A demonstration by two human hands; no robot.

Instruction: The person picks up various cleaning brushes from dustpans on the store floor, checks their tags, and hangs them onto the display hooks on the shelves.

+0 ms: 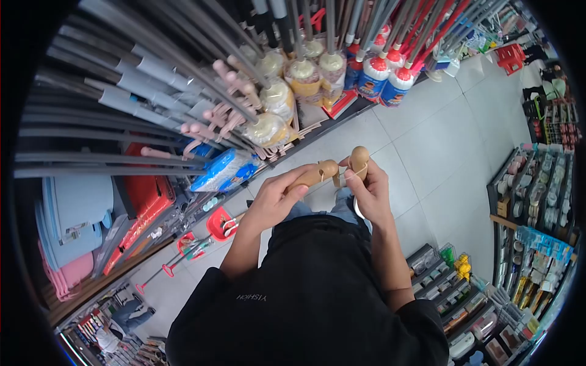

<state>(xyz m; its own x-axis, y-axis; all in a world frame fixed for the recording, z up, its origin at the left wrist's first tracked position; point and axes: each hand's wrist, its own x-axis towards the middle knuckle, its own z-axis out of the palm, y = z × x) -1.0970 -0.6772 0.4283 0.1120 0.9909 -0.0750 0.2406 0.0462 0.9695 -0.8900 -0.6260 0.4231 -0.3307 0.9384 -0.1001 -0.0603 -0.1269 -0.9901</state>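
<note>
The left hand (pixel 271 198) is gripping a wooden handle (pixel 317 173), its rounded end protruding past the fingers; the right hand (pixel 373 188) is pinching a second wooden handle (pixel 359 157), its smooth, tan dome rising beyond the thumb.

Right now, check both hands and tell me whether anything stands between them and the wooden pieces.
Nothing visible does. The left hand holds one wooden piece directly, and the right hand holds the other wooden piece. The red-topped bottles stand beyond the hands, not between.
</note>
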